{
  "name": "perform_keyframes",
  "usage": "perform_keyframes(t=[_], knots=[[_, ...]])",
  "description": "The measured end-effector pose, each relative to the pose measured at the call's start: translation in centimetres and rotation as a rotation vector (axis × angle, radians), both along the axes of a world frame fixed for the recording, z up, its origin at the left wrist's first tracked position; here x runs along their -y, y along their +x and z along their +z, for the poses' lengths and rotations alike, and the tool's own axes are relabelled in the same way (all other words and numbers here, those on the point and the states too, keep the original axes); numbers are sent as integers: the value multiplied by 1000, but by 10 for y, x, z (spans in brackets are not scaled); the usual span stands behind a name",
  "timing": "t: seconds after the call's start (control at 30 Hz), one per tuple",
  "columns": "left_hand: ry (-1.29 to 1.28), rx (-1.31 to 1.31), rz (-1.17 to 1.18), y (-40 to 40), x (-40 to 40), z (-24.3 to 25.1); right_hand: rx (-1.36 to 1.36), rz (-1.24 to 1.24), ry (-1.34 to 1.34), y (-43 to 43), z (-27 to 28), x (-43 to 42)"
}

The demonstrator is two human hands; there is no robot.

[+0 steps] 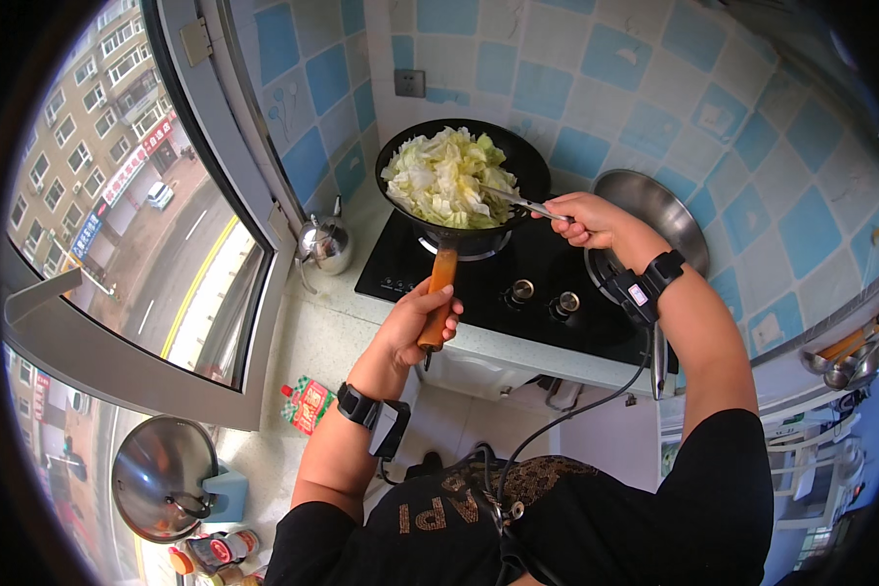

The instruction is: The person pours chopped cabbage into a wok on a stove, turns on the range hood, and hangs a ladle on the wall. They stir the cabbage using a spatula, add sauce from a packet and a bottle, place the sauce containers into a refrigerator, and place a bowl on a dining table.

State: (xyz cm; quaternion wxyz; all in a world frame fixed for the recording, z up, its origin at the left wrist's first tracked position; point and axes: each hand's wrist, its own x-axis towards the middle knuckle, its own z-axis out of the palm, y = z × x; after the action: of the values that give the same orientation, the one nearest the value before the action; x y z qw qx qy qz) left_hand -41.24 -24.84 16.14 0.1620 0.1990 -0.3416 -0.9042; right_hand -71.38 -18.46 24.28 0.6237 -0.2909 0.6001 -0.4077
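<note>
A black wok (535,165) stands over the left burner of a black gas cooktop (476,293), heaped with chopped pale green cabbage (450,176). My left hand (425,315) is closed around the wok's orange-brown handle (445,271), which points towards me. In my right hand (590,220), at the wok's right rim, is the handle of a metal spatula (531,204). Its far end reaches into the cabbage, and the leaves hide its tip.
Right of the wok, a steel pan (655,190) sits on the cooktop's right side. A steel kettle (325,242) stands left, by the open window (256,395). On the left counter are a red sauce pouch (309,405), a domed steel lid (162,476) and several bottles or jars (223,549).
</note>
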Motion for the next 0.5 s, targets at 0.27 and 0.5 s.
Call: perform_keyframes(t=[0.27,0.5], knots=[[30,-7,1,0,2,-3,-365,-20,-71,8,24,-17],[41,-6,-10,0,2,-2,-751,-3,-52,11,44,-28]])
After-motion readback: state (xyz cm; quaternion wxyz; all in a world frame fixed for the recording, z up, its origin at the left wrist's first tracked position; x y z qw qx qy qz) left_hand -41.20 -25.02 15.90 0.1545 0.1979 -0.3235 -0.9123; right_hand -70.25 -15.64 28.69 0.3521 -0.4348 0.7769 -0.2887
